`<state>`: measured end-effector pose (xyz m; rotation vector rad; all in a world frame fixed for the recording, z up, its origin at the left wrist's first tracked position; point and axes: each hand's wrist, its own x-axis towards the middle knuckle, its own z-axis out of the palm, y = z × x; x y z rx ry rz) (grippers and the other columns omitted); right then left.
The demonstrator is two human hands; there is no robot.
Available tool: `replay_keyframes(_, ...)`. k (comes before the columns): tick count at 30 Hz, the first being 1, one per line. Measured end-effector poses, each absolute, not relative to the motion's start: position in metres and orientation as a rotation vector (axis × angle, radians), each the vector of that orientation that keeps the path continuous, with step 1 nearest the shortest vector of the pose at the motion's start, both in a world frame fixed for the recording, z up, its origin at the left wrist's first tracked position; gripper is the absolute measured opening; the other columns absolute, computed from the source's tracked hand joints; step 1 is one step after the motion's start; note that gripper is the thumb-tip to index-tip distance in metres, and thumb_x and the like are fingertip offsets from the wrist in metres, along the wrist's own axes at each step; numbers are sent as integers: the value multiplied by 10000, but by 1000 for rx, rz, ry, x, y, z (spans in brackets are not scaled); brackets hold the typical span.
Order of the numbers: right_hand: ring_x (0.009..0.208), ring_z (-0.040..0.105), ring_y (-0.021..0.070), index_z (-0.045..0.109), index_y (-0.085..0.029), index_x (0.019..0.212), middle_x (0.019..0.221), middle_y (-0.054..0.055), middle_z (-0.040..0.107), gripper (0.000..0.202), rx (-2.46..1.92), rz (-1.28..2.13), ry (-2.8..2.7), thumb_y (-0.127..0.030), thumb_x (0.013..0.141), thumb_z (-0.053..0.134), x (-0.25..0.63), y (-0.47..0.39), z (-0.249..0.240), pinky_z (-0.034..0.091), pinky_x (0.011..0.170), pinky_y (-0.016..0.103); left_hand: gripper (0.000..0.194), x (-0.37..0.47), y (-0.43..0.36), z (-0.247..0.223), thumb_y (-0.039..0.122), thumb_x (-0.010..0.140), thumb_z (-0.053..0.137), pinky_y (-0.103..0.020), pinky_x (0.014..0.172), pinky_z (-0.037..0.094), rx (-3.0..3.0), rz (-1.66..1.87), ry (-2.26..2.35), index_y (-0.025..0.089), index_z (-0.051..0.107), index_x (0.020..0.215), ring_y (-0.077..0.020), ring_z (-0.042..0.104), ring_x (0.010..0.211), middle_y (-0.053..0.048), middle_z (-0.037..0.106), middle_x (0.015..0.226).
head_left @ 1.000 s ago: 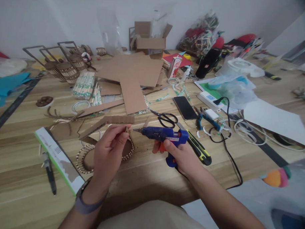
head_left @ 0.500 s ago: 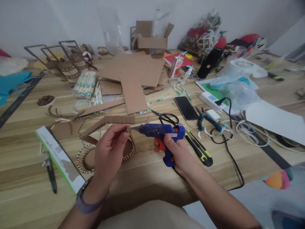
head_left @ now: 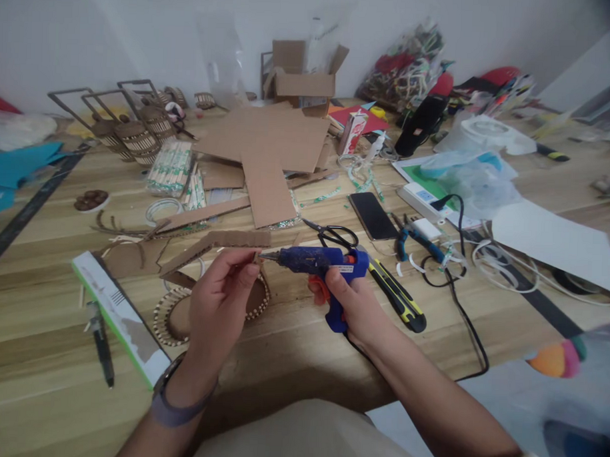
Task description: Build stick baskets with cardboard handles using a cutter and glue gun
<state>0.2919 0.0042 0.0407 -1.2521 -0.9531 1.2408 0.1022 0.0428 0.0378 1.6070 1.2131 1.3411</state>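
My right hand (head_left: 350,297) is wrapped around the handle of a blue glue gun (head_left: 311,261), a finger at its red trigger. The nozzle points left and meets the fingertips of my left hand (head_left: 225,292). Those fingers are pinched together on something small and brownish, mostly hidden, which I cannot make out. Behind and below the left hand lie cardboard rounds edged with pale beads or stick ends (head_left: 169,317). A bent cardboard strip (head_left: 219,239) lies just beyond the fingers.
Black scissors (head_left: 337,236), a yellow-black utility knife (head_left: 395,291), a phone (head_left: 371,216) and blue-handled pliers (head_left: 422,242) lie to the right. Cardboard sheets (head_left: 268,137) spread behind. A long white box (head_left: 122,315) and a black pen (head_left: 101,348) lie left. A black cord (head_left: 474,334) loops at right.
Both hands and the glue gun stay almost where they were; the right hand's fingers at the trigger have shifted very slightly.
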Motion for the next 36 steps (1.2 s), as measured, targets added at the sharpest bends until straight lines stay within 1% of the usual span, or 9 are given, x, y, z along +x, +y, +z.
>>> replay_keyframes(4, 526, 517, 140, 615, -209, 690, 585, 1, 590, 690, -1275, 1245, -956, -895, 624, 654, 293, 3, 39, 456, 554, 295, 289, 103, 43, 37, 479, 915, 663, -313, 847, 581, 1598, 1333, 1223, 234, 737, 1050, -195, 717, 932, -36, 771, 1024)
replay_keyframes(8, 518, 499, 126, 604, -204, 694, 603, -2, 582, 689, -1276, 1252, -941, -888, 629, 660, 293, 1, 36, 441, 535, 284, 275, 104, 43, 38, 470, 910, 676, -302, 844, 581, 1594, 1359, 1202, 234, 740, 1036, -188, 719, 938, -29, 774, 1020)
replay_keyframes(11, 519, 490, 121, 608, -199, 690, 602, -1, 580, 685, -1285, 1244, -951, -882, 648, 652, 293, -1, 33, 432, 540, 281, 248, 105, 43, 40, 454, 908, 685, -291, 855, 580, 1585, 1370, 1185, 242, 745, 1022, -178, 721, 943, -18, 779, 1005)
replay_keyframes(16, 525, 489, 131, 604, -207, 682, 585, -7, 550, 662, -1274, 1232, -1001, -869, 692, 629, 294, -2, 31, 437, 539, 285, 285, 107, 43, 42, 480, 906, 676, -309, 852, 589, 1591, 1367, 1200, 224, 738, 1017, -191, 724, 941, -30, 778, 1000)
replay_keyframes(19, 540, 508, 144, 581, -217, 672, 570, -14, 522, 665, -1289, 1245, -998, -880, 667, 635, 295, -2, 30, 449, 540, 285, 284, 107, 42, 43, 474, 909, 670, -315, 859, 589, 1598, 1363, 1214, 220, 733, 1020, -194, 724, 948, -33, 777, 1002)
replay_keyframes(22, 539, 510, 142, 580, -217, 670, 586, -5, 541, 677, -1318, 1257, -998, -890, 643, 643, 295, -2, 29, 446, 527, 281, 270, 107, 42, 44, 464, 909, 673, -313, 866, 588, 1596, 1369, 1209, 222, 736, 1011, -189, 723, 943, -32, 777, 990)
replay_keyframes(26, 539, 517, 138, 579, -215, 661, 595, 0, 553, 673, -1323, 1252, -1003, -884, 646, 648, 296, -3, 27, 440, 512, 272, 270, 108, 42, 44, 473, 902, 685, -311, 863, 590, 1575, 1381, 1187, 230, 740, 1007, -185, 723, 936, -34, 778, 986)
replay_keyframes(32, 501, 480, 125, 572, -211, 643, 562, -14, 515, 689, -1356, 1246, -1037, -898, 645, 629, 297, -4, 31, 406, 482, 270, 260, 108, 43, 43, 458, 900, 695, -290, 853, 587, 1571, 1385, 1171, 227, 743, 1008, -170, 723, 924, -24, 779, 977)
replay_keyframes(36, 502, 486, 128, 562, -218, 629, 548, -18, 500, 688, -1364, 1228, -1064, -903, 643, 625, 298, -5, 35, 417, 487, 274, 261, 107, 43, 42, 460, 901, 697, -286, 851, 582, 1570, 1386, 1161, 228, 743, 1010, -170, 720, 923, -22, 775, 974)
